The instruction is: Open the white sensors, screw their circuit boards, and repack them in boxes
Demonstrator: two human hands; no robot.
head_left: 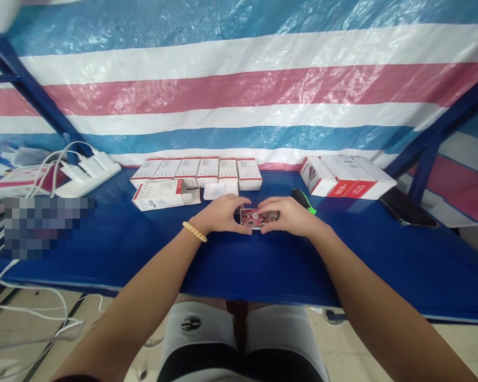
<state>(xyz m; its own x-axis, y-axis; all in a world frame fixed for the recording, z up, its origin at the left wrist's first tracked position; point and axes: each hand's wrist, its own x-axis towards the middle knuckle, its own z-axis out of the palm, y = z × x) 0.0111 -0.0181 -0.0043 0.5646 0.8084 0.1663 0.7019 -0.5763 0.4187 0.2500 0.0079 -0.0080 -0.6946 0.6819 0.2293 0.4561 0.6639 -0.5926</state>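
Note:
Between my two hands, at the middle of the blue table, is a small device with a red circuit board (249, 217) facing up in a pale casing. My left hand (227, 213) grips its left end, thumb on the near side and fingers on the far side. At the right end my right hand (284, 215) holds it the same way and covers part of it. Just beyond my right hand lies a black and green screwdriver handle (302, 200). A white flat piece (219, 191) rests behind my left hand, beside an opened white and red box (165, 194).
Several small white boxes (197, 171) stand in a row at the back. Larger white and red boxes (346, 178) sit at the back right, near a black phone (407, 207). A power strip (88, 175) with white cables is on the left. Blue frame posts (426, 170) flank the table.

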